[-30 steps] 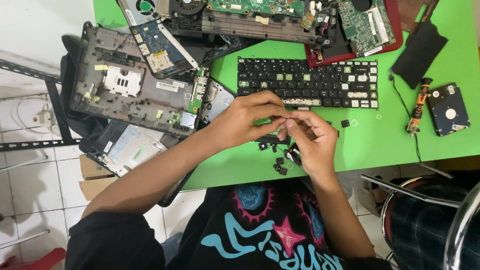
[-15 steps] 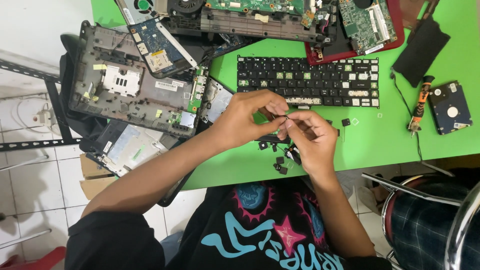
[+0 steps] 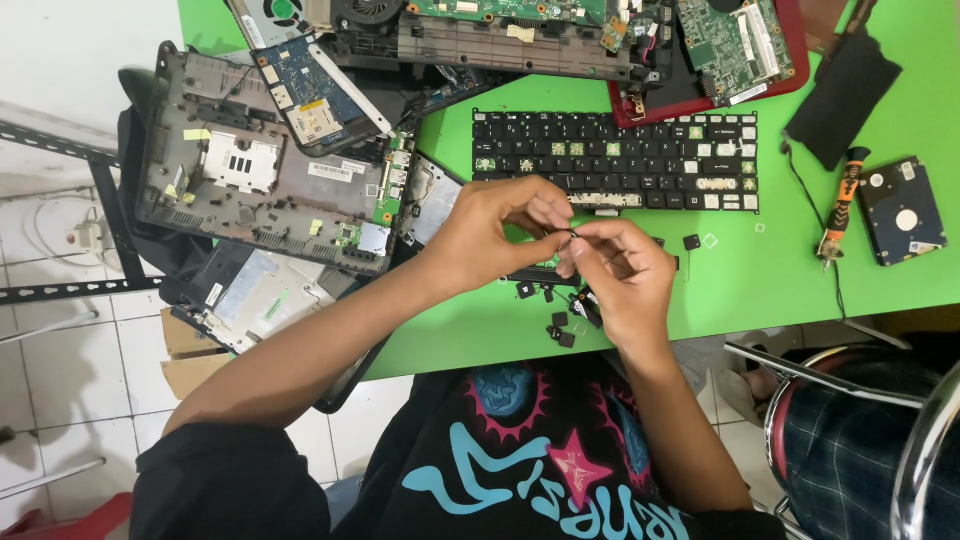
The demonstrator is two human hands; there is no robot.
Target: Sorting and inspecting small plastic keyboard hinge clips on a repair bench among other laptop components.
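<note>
Bright green tabletop [image 3: 800,290], crowded along its far edge with stripped laptop parts. Left hand [image 3: 495,235] and right hand [image 3: 615,270] meeting just above the near edge, fingertips of both pinched together on one tiny dark keycap part [image 3: 569,235], fingers curled in close; too small to tell more of its shape. Directly beyond the hands, a black laptop keyboard [image 3: 640,160] lying flat, several keys missing and green showing through the gaps. Loose black keycaps [image 3: 556,325] scattered on the tabletop under and beside the right hand, one more [image 3: 692,242] lying apart to the right. Grey laptop base chassis [image 3: 260,190] overhanging the left edge, a blue circuit board [image 3: 305,95] resting on top of it. Red laptop shell with a green motherboard [image 3: 740,45] at the far right corner, a flat black pad [image 3: 842,85] next to it. Orange-handled screwdriver [image 3: 840,205] just beside a bare hard drive [image 3: 900,210] near the right edge. White tiled floor [image 3: 60,400] to the left, with a black metal frame [image 3: 70,290] and cardboard [image 3: 185,350] below the table. Chrome chair frame [image 3: 850,400] at lower right.
</note>
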